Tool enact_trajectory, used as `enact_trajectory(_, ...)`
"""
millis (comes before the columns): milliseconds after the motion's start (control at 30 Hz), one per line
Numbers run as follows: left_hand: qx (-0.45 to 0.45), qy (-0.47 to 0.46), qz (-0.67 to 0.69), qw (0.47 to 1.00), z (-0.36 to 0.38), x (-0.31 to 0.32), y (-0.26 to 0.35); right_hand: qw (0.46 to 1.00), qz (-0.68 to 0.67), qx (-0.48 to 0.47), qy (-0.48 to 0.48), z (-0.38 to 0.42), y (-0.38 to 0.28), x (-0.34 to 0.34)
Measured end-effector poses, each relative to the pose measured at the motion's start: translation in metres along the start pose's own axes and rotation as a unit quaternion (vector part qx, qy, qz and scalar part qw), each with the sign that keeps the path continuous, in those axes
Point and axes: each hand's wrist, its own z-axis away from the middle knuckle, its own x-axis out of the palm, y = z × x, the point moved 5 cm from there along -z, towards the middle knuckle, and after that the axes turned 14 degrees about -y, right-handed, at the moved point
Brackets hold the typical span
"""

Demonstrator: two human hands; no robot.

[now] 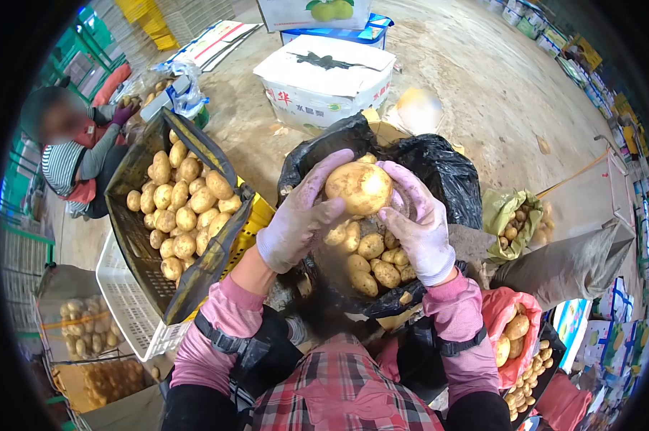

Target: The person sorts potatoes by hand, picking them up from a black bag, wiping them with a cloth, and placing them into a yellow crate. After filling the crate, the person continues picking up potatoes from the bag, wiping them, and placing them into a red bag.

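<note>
A large potato (359, 188) is held up between my two gloved hands. My left hand (301, 213) wraps round its left side, and my right hand (419, 221) grips its right side with thumb and fingers. Right below them, a container lined with a black plastic bag (439, 169) holds several smaller potatoes (371, 246). Both gloves are pale purple and dusty.
Left, a yellow crate (256, 219) with dark lining holds potatoes, beside a white basket (134, 305). Ahead stands a white carton (324, 75). A green sack (511, 215) and red sack (515, 334) are right. Another person (80, 151) sits at far left.
</note>
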Motion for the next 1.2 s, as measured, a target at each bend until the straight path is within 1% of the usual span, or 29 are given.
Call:
enact_trajectory(100, 0.000, 0.009, -0.043, 0.999, -0.001, -0.002, -0.002, 1.000, -0.016, -0.013, -0.011, 0.000, 0.004, -0.004)
enact_trajectory(200, -0.002, 0.017, -0.111, 0.994, 0.001, -0.004, -0.005, 0.997, -0.070, 0.016, -0.018, -0.002, 0.006, 0.001)
enact_trajectory(233, -0.018, 0.007, -0.117, 0.993, 0.001, 0.000, -0.001, 0.994, -0.090, 0.057, -0.018, -0.002, 0.004, 0.004)
enact_trajectory(267, -0.006, -0.007, -0.035, 0.999, -0.003, 0.009, -0.007, 0.998, -0.029, 0.058, -0.003, 0.000, 0.010, 0.001)
enact_trajectory(300, -0.001, 0.013, -0.013, 1.000, -0.004, 0.017, -0.010, 0.990, 0.131, 0.053, 0.006, 0.002, 0.006, -0.003)
enact_trajectory(333, -0.020, 0.029, -0.001, 0.999, -0.004, 0.019, -0.011, 0.977, 0.197, 0.072, 0.026, 0.003, 0.011, -0.006)
enact_trajectory(367, -0.021, 0.033, -0.016, 0.999, -0.007, 0.016, -0.016, 0.993, 0.112, 0.018, 0.031, 0.004, 0.008, -0.001)
enact_trajectory(400, -0.003, 0.032, 0.008, 0.999, -0.008, 0.021, -0.015, 0.994, 0.108, 0.010, 0.034, 0.005, 0.008, -0.002)
enact_trajectory(433, 0.005, 0.033, -0.001, 0.999, -0.008, 0.027, -0.011, 0.995, 0.095, 0.002, 0.028, 0.002, 0.010, -0.002)
enact_trajectory(500, -0.006, -0.026, 0.013, 1.000, -0.009, 0.008, -0.022, 1.000, 0.014, 0.008, 0.005, -0.001, 0.017, -0.004)
enact_trajectory(533, -0.010, -0.030, 0.005, 0.999, -0.008, 0.008, -0.027, 0.999, 0.043, 0.015, 0.000, 0.002, 0.015, -0.008)
enact_trajectory(633, -0.014, -0.048, 0.003, 0.999, -0.008, 0.021, -0.035, 0.992, 0.077, 0.092, 0.025, 0.020, -0.010, -0.013)
enact_trajectory(667, -0.029, -0.067, 0.016, 0.997, -0.009, 0.023, -0.039, 0.987, 0.088, 0.091, 0.094, 0.028, -0.019, -0.017)
enact_trajectory(700, -0.044, -0.086, 0.031, 0.995, -0.009, 0.022, -0.043, 0.990, -0.056, 0.013, 0.126, 0.041, -0.046, -0.017)
enact_trajectory(733, -0.086, -0.068, 0.023, 0.994, -0.006, 0.013, -0.051, 0.949, 0.217, -0.100, 0.207, 0.058, -0.085, -0.025)
enact_trajectory(767, -0.127, -0.021, -0.003, 0.992, -0.007, 0.005, -0.057, 0.925, 0.223, -0.202, 0.232, 0.074, -0.116, -0.035)
enact_trajectory(800, -0.139, -0.059, -0.079, 0.985, -0.007, 0.006, -0.059, 0.808, 0.447, -0.191, 0.332, 0.098, -0.169, -0.040)
enact_trajectory(833, -0.151, -0.096, -0.156, 0.971, -0.008, 0.005, -0.063, 0.809, 0.418, -0.282, 0.301, 0.110, -0.212, -0.056)
enact_trajectory(867, -0.153, -0.099, -0.318, 0.931, -0.007, -0.010, -0.069, 0.633, 0.578, -0.360, 0.369, 0.124, -0.251, -0.082)
enact_trajectory(900, -0.182, -0.101, -0.313, 0.927, -0.007, -0.007, -0.070, 0.367, 0.773, -0.322, 0.406, 0.130, -0.298, -0.093)
enact_trajectory(933, -0.210, -0.103, -0.308, 0.922, -0.006, -0.003, -0.072, 0.326, 0.801, -0.328, 0.381, 0.134, -0.336, -0.142)
enact_trajectory(967, -0.241, -0.105, -0.303, 0.916, -0.004, 0.000, -0.074, 0.384, 0.798, -0.192, 0.424, 0.139, -0.367, -0.193)
enact_trajectory(1000, -0.190, -0.076, -0.325, 0.923, -0.004, -0.023, -0.091, 0.358, 0.777, -0.110, 0.507, 0.152, -0.387, -0.240)
enact_trajectory(1033, -0.159, -0.068, -0.448, 0.877, -0.007, -0.034, -0.088, 0.329, 0.743, -0.027, 0.582, 0.160, -0.396, -0.268)
enact_trajectory(1067, -0.125, -0.054, -0.560, 0.817, -0.011, -0.042, -0.084, 0.319, 0.760, -0.069, 0.563, 0.156, -0.400, -0.247)
enact_trajectory(1100, -0.093, -0.035, -0.661, 0.744, -0.010, -0.043, -0.082, 0.311, 0.776, -0.111, 0.538, 0.150, -0.405, -0.207)
enact_trajectory(1133, -0.011, -0.005, -0.652, 0.758, -0.009, -0.039, -0.073, 0.307, 0.788, -0.149, 0.512, 0.145, -0.403, -0.176)
enact_trajectory(1167, -0.010, 0.005, -0.571, 0.821, -0.015, -0.054, -0.080, 0.443, 0.743, -0.175, 0.470, 0.139, -0.390, -0.170)
enact_trajectory(1200, -0.069, 0.043, -0.458, 0.885, -0.015, -0.031, -0.058, 0.580, 0.674, -0.195, 0.414, 0.123, -0.366, -0.168)
